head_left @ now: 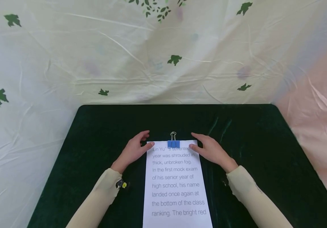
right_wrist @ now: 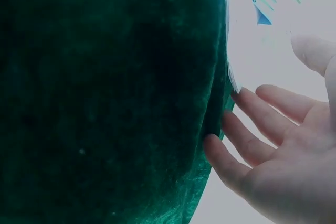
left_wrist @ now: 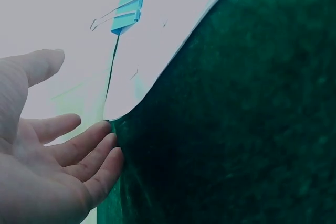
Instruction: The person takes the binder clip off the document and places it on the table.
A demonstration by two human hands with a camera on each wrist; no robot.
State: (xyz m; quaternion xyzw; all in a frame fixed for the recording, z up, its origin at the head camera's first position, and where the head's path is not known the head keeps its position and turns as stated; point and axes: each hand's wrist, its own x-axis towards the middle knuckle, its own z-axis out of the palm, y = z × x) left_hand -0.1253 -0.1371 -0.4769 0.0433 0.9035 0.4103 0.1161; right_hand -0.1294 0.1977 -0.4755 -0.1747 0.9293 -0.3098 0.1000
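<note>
Easy Does It, Both Sides Together

Head view: From my seat far away, I see the paper lying on the dark green table, low down and near the middle. One blue clip bites its top edge. My left hand is by the top left corner, my right hand by the top right. The fingers are loose and hold nothing. I think I should go slow, keep both hands level and stay off the clip. I count two hands, one clip, one table and eight green bird shapes on the pale cloth.

Left wrist view: The fingers are spread, with tips right at the paper's corner. I can't tell if they touch. A soft touch should stop it bending. One clip, one bird shape.

Right wrist view: These fingers are wide too, right by the other corner. Thin edges show in layers, so an even touch should keep them neat. One clip; I can't count the sheets.
</note>
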